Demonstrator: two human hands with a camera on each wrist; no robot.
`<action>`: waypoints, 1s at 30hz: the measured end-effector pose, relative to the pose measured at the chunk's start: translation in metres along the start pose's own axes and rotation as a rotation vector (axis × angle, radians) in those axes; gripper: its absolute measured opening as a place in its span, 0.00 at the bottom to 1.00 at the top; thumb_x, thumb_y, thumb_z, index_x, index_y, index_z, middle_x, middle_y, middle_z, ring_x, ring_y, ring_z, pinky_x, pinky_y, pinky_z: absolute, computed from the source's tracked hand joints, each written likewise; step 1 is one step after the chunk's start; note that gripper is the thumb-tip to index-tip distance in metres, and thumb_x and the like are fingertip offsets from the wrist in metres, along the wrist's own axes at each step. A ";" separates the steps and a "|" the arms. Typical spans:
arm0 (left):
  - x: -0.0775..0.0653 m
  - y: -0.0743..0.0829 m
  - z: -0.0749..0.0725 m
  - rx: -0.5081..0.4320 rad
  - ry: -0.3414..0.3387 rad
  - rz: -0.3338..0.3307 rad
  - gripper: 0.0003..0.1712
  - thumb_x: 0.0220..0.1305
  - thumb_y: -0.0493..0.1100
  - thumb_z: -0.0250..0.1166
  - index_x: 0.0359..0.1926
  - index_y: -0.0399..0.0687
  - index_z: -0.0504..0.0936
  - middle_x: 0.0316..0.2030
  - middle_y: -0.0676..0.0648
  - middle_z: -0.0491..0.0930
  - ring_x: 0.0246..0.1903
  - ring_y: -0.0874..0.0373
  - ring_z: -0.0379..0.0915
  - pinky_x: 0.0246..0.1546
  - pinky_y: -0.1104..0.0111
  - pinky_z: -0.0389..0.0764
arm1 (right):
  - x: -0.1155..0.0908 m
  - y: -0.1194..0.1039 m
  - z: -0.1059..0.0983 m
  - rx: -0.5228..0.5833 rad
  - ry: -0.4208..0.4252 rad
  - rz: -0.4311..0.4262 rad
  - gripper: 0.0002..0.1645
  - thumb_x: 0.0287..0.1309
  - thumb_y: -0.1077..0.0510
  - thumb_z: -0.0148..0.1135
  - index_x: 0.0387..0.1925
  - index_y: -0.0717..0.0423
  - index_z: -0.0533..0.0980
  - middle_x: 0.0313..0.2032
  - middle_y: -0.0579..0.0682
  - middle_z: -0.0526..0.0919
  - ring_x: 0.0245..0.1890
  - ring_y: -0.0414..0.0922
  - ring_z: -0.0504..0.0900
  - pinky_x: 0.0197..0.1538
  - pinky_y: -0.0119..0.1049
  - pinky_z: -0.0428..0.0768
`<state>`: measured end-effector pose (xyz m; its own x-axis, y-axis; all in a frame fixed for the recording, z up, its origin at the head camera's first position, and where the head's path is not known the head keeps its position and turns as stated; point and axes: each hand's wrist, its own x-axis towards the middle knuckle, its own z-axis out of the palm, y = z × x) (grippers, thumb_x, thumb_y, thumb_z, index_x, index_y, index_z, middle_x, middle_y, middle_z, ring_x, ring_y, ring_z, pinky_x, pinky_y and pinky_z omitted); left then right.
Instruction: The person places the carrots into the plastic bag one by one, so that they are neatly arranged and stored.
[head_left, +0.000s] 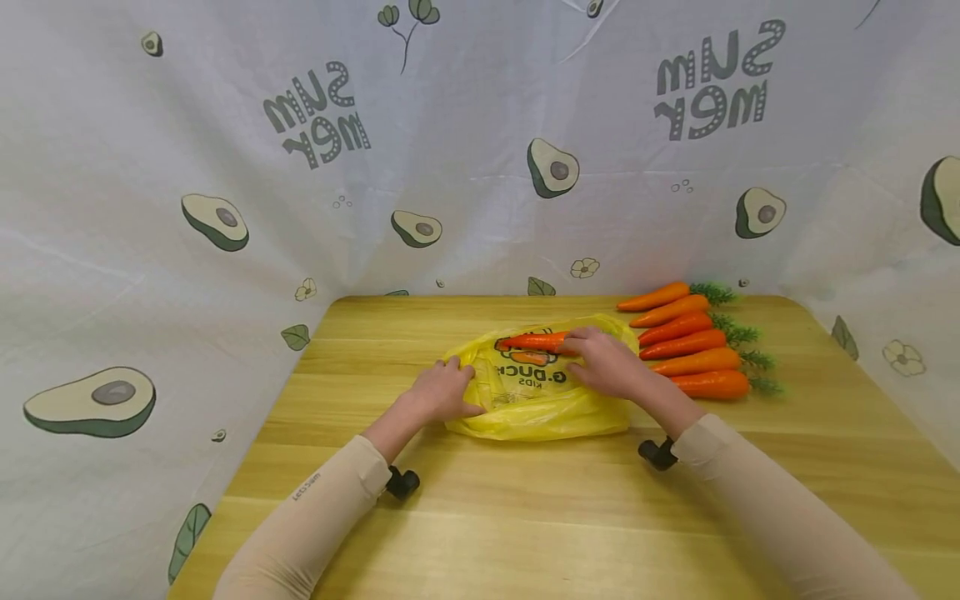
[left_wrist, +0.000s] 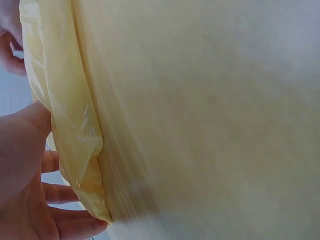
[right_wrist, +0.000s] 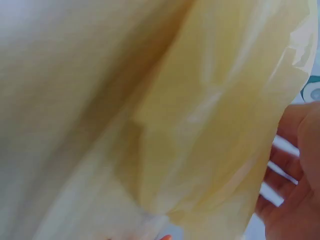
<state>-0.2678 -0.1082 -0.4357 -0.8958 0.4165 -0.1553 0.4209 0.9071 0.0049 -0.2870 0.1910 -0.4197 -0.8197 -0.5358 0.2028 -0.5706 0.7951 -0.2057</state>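
A yellow plastic bag [head_left: 525, 421] with printed lettering lies on the wooden table, its mouth spread between my hands. My left hand [head_left: 446, 392] is at its left edge, fingers apart, thumb by the front rim. In the left wrist view, the bag's folded edge [left_wrist: 75, 125] runs past the thumb and fingertips. My right hand [head_left: 607, 362] reaches into the mouth and holds a carrot [head_left: 532, 341] by its thick end, the narrow tip pointing left. The right wrist view shows fingers [right_wrist: 285, 165] bent behind the yellow film, which hides the carrot there.
Several orange carrots with green tops, including a front one [head_left: 712, 385], lie in a row just right of the bag. The wooden table [head_left: 540, 517] ends at the back against a white cloth [head_left: 480, 125] printed with avocados.
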 end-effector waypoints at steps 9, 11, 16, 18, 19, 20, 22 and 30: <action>0.000 -0.001 0.002 -0.003 -0.014 0.000 0.44 0.62 0.71 0.64 0.69 0.50 0.72 0.65 0.39 0.70 0.61 0.39 0.72 0.53 0.50 0.81 | 0.027 -0.005 0.007 -0.195 -0.010 0.051 0.20 0.61 0.62 0.65 0.55 0.63 0.81 0.55 0.62 0.82 0.55 0.60 0.78 0.60 0.55 0.76; 0.000 -0.001 0.001 -0.008 -0.017 0.002 0.44 0.62 0.71 0.64 0.69 0.50 0.72 0.65 0.39 0.70 0.61 0.39 0.71 0.53 0.50 0.80 | 0.030 -0.005 0.009 -0.199 -0.018 0.063 0.19 0.62 0.64 0.62 0.55 0.63 0.81 0.55 0.61 0.82 0.55 0.60 0.78 0.59 0.54 0.77; -0.001 -0.001 -0.001 -0.013 -0.020 -0.001 0.43 0.62 0.71 0.63 0.69 0.50 0.72 0.65 0.39 0.70 0.61 0.40 0.71 0.53 0.50 0.80 | 0.037 -0.007 0.011 -0.161 -0.050 0.078 0.21 0.62 0.65 0.61 0.57 0.62 0.80 0.57 0.60 0.81 0.58 0.59 0.77 0.62 0.54 0.75; -0.001 -0.002 -0.002 -0.013 -0.023 -0.002 0.43 0.62 0.71 0.63 0.69 0.51 0.72 0.64 0.39 0.71 0.60 0.40 0.71 0.53 0.50 0.80 | 0.039 -0.008 0.011 -0.134 -0.067 0.076 0.22 0.62 0.66 0.61 0.58 0.62 0.80 0.58 0.60 0.80 0.59 0.59 0.76 0.63 0.54 0.75; -0.001 -0.003 -0.002 -0.014 -0.025 -0.003 0.43 0.62 0.71 0.63 0.69 0.51 0.72 0.65 0.39 0.70 0.60 0.41 0.71 0.53 0.50 0.80 | 0.040 -0.008 0.010 -0.124 -0.073 0.073 0.22 0.62 0.66 0.61 0.58 0.61 0.80 0.59 0.60 0.80 0.60 0.59 0.76 0.63 0.54 0.75; -0.001 -0.003 -0.002 -0.016 -0.027 -0.004 0.43 0.62 0.71 0.63 0.69 0.51 0.72 0.65 0.40 0.70 0.61 0.41 0.71 0.53 0.50 0.80 | 0.040 -0.009 0.010 -0.114 -0.078 0.070 0.23 0.62 0.66 0.61 0.58 0.61 0.80 0.60 0.60 0.80 0.60 0.59 0.75 0.62 0.54 0.76; -0.001 -0.003 -0.003 -0.021 -0.032 -0.005 0.43 0.63 0.72 0.62 0.70 0.52 0.71 0.66 0.39 0.70 0.62 0.41 0.70 0.54 0.50 0.80 | 0.041 -0.011 0.009 -0.099 -0.085 0.062 0.23 0.61 0.66 0.61 0.58 0.61 0.80 0.60 0.60 0.79 0.61 0.59 0.75 0.62 0.54 0.76; 0.001 -0.004 -0.004 -0.063 -0.054 -0.011 0.45 0.63 0.74 0.58 0.70 0.50 0.71 0.68 0.39 0.67 0.68 0.43 0.65 0.58 0.49 0.77 | 0.042 -0.010 0.010 -0.036 -0.092 0.028 0.18 0.63 0.67 0.61 0.54 0.61 0.82 0.62 0.62 0.78 0.64 0.61 0.73 0.65 0.56 0.74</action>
<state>-0.2705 -0.1109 -0.4315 -0.8905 0.4045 -0.2084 0.4002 0.9142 0.0645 -0.3160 0.1578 -0.4188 -0.8372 -0.5360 0.1086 -0.5469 0.8186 -0.1754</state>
